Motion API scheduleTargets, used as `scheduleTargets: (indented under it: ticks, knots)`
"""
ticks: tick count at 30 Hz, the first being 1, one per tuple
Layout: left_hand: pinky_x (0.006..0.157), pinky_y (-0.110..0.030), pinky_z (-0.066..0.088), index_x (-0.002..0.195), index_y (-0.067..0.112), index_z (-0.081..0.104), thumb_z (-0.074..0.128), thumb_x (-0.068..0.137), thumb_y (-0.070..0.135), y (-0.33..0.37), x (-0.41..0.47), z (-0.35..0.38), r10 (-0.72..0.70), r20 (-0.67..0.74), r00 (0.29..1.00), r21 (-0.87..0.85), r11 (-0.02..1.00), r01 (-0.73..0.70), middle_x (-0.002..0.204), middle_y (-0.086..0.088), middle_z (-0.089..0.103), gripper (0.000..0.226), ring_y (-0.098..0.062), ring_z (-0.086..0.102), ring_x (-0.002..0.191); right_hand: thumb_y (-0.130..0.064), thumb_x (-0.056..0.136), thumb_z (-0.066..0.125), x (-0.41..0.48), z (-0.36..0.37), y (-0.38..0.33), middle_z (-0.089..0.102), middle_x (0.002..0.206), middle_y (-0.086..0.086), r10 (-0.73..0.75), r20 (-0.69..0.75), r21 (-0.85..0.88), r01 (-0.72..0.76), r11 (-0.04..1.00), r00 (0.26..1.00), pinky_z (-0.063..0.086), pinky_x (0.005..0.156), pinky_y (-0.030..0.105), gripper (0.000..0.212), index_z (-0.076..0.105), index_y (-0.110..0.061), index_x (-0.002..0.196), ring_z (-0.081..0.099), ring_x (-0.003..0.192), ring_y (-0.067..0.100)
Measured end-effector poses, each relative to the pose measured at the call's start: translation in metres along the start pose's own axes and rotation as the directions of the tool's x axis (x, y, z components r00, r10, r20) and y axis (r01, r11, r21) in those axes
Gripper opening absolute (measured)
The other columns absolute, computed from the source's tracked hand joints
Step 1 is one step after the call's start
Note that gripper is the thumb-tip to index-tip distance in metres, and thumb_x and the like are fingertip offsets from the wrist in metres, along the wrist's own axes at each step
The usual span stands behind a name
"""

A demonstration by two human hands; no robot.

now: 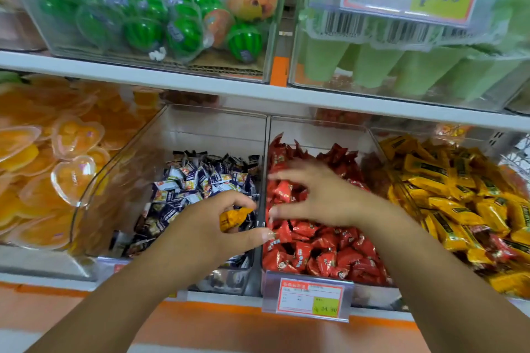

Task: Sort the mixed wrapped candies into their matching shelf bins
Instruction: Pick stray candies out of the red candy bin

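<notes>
Over the middle bins of a shop candy shelf, two bare hands reach in from below. The left hand [218, 226] pinches one yellow candy [233, 219] between thumb and curled fingers, just above the clear divider [264, 157] that separates the blue-and-white candies [200, 180] from the red candies [315, 249]. The right hand [321, 195] hovers low over the red candies with fingers spread apart and nothing in its grasp.

The yellow candy belongs in neither bin beneath it. Its match looks to be the pile of yellow candies [447, 189] in the far-right bin, on the other side of the red one. To do this step well, the pinch should stay firm on the wrapper's body — not a slippery twisted end — while the candy crosses the whole red bin, and it should be let go only once it is clearly past that bin's far wall. The free right hand is well placed to comb the red candies for more strays. A red wrapper [499, 246] lies among the yellow ones near the front, a likely next pick.
</notes>
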State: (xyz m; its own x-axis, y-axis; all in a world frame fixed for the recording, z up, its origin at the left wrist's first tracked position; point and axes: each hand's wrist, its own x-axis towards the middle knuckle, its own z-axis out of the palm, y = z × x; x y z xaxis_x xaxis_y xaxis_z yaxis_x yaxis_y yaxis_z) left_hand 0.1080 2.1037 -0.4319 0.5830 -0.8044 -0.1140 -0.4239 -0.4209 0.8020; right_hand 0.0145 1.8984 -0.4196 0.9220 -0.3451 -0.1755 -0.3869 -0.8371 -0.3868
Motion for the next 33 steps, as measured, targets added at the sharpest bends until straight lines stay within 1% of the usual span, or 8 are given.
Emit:
scheduleTargets:
  ticks: [3, 7, 12, 17, 21, 24, 27, 33]
  knots:
    - [0.064, -0.009, 0.044, 0.098, 0.051, 0.054, 0.062, 0.057, 0.069, 0.000, 0.002, 0.000, -0.002, -0.003, 1.000, 0.026, 1.000, 0.002, 0.099, 0.026, 0.058, 0.045, 0.002, 0.061, 0.084, -0.070, 0.079, 0.054, 0.006, 0.009, 0.015, 0.011, 0.160, -0.010, 0.137, -0.032, -0.212, -0.140, 0.967, 0.990, 0.002, 0.117, 0.056, 0.065, 0.033, -0.054, 0.139, -0.001, 0.147, 0.026]
    - [0.065, -0.006, 0.040, 0.100, 0.053, 0.052, 0.059, 0.056, 0.072, 0.001, 0.001, 0.001, 0.008, 0.016, 1.000, 0.053, 0.999, -0.009, 0.101, 0.035, 0.050, 0.048, 0.011, 0.054, 0.085, -0.068, 0.085, 0.049, 0.006, -0.011, 0.037, 0.008, 0.161, -0.005, 0.353, -0.036, -0.290, -0.348, 0.892, 0.935, 0.013, 0.118, 0.051, 0.066, 0.031, -0.046, 0.144, 0.005, 0.147, 0.035]
    - [0.068, -0.011, 0.044, 0.100, 0.052, 0.053, 0.059, 0.051, 0.074, 0.000, 0.002, 0.001, -0.009, 0.016, 1.000, 0.044, 0.999, 0.009, 0.108, 0.012, 0.061, 0.054, -0.006, 0.061, 0.090, -0.043, 0.082, 0.064, 0.020, -0.027, 0.011, 0.054, 0.132, -0.005, 0.092, -0.277, 0.021, -0.089, 0.996, 0.956, 0.045, 0.096, 0.032, 0.043, 0.058, -0.036, 0.125, 0.053, 0.114, 0.017]
    - [0.060, -0.007, 0.041, 0.102, 0.055, 0.050, 0.060, 0.054, 0.073, -0.003, 0.005, 0.002, 0.000, 0.012, 1.000, 0.061, 0.998, -0.001, 0.106, 0.017, 0.055, 0.052, -0.001, 0.053, 0.083, -0.061, 0.080, 0.061, 0.052, 0.006, 0.014, 0.014, 0.159, -0.005, 0.107, -0.029, -0.186, -0.111, 0.976, 0.994, 0.022, 0.114, 0.055, 0.070, 0.032, -0.047, 0.142, 0.015, 0.145, 0.030]
    - [0.066, -0.008, 0.042, 0.103, 0.056, 0.052, 0.061, 0.052, 0.074, -0.006, 0.005, 0.002, 0.001, 0.018, 1.000, 0.029, 1.000, -0.001, 0.108, 0.020, 0.056, 0.055, 0.003, 0.053, 0.083, -0.052, 0.085, 0.058, 0.039, -0.008, 0.044, 0.045, 0.142, 0.002, 0.243, -0.302, -0.307, -0.335, 0.891, 0.922, 0.037, 0.106, 0.050, 0.051, 0.050, -0.038, 0.133, 0.041, 0.129, 0.035]
    - [0.067, -0.009, 0.042, 0.103, 0.054, 0.053, 0.061, 0.049, 0.074, -0.005, 0.007, 0.002, 0.004, 0.020, 1.000, 0.014, 1.000, -0.005, 0.114, 0.011, 0.060, 0.058, 0.000, 0.052, 0.084, -0.034, 0.086, 0.066, 0.016, -0.016, 0.031, 0.059, 0.127, 0.001, 0.055, -0.455, -0.186, -0.155, 0.970, 0.889, 0.044, 0.099, 0.036, 0.035, 0.064, -0.029, 0.121, 0.051, 0.118, 0.025]
    - [0.068, -0.010, 0.044, 0.102, 0.054, 0.054, 0.063, 0.049, 0.073, -0.005, 0.008, 0.001, -0.001, 0.021, 1.000, 0.011, 1.000, 0.000, 0.118, 0.005, 0.061, 0.057, -0.006, 0.058, 0.089, -0.023, 0.090, 0.064, 0.003, -0.011, -0.005, 0.067, 0.111, -0.007, -0.104, -0.286, -0.101, 0.078, 0.992, 0.952, 0.042, 0.087, 0.020, 0.017, 0.072, -0.025, 0.105, 0.059, 0.101, 0.008]
    - [0.063, -0.007, 0.044, 0.098, 0.055, 0.053, 0.058, 0.051, 0.075, -0.002, 0.003, 0.003, 0.006, -0.003, 1.000, 0.062, 0.998, -0.006, 0.103, 0.023, 0.058, 0.051, 0.005, 0.059, 0.091, -0.022, 0.085, 0.062, 0.026, 0.018, -0.004, 0.040, 0.140, -0.001, 0.055, 0.032, -0.360, -0.040, 0.932, 0.998, 0.030, 0.104, 0.039, 0.059, 0.043, -0.038, 0.139, 0.030, 0.130, 0.024]
